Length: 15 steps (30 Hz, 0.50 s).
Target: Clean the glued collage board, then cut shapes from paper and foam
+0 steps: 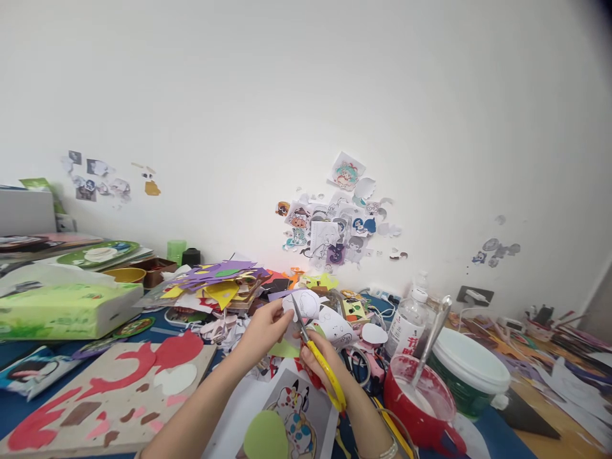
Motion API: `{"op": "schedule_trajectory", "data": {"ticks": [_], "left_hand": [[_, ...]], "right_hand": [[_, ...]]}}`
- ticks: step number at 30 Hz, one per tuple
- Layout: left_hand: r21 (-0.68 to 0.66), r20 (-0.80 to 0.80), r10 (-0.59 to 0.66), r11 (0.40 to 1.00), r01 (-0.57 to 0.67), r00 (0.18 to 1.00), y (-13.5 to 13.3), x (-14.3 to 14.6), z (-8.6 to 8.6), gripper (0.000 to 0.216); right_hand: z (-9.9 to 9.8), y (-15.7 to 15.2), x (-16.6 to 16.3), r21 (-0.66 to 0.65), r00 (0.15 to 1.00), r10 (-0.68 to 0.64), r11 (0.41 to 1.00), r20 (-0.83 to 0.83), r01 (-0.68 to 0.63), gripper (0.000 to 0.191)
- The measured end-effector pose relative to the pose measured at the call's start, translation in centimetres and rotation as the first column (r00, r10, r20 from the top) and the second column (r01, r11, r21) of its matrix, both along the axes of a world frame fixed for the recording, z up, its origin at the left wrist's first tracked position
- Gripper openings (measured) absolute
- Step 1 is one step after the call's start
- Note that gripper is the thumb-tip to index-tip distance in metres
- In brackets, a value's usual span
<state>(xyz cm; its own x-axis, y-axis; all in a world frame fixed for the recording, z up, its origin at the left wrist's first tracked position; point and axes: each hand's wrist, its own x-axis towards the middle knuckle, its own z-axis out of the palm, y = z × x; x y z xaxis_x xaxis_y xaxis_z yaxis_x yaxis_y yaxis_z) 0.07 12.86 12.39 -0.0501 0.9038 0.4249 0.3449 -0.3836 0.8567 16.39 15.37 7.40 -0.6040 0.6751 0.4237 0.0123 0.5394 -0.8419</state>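
Observation:
My left hand [262, 331] pinches a white paper cut-out [313, 312] printed with a line drawing and holds it up over the desk. My right hand [321, 363] grips yellow-handled scissors [319, 360], whose blades point up into the edge of that paper. Both hands are closed on what they hold. Below them lies a printed sheet with a coloured cartoon figure [299, 414] and a green paper disc [266, 437].
A red bowl [421, 398] with white paste and a spoon stands at right, beside a clear bottle [406, 328] and a white-lidded tub [471, 370]. A board with red paper shapes [105, 395] lies at left, behind it a tissue pack [67, 309] and a heap of coloured paper scraps [220, 287].

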Motion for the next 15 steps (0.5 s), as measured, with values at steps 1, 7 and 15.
{"op": "schedule_trajectory", "data": {"ticks": [1,7,15], "left_hand": [[0.000,0.010,-0.002,1.000,0.002,1.000,-0.01,0.02,0.03,0.025],[-0.023,0.064,-0.047,0.999,0.049,0.997,-0.02,0.28,0.08,0.027],[-0.035,0.126,-0.072,0.996,0.077,0.989,0.02,0.69,-0.05,0.029]], "right_hand": [[-0.03,0.04,-0.03,0.008,1.000,-0.002,1.000,-0.002,0.002,0.051],[0.00,-0.14,-0.42,0.000,0.999,0.013,1.000,-0.029,-0.013,0.051],[-0.51,-0.06,-0.77,-0.001,0.997,0.021,1.000,-0.078,-0.021,0.053]]}}
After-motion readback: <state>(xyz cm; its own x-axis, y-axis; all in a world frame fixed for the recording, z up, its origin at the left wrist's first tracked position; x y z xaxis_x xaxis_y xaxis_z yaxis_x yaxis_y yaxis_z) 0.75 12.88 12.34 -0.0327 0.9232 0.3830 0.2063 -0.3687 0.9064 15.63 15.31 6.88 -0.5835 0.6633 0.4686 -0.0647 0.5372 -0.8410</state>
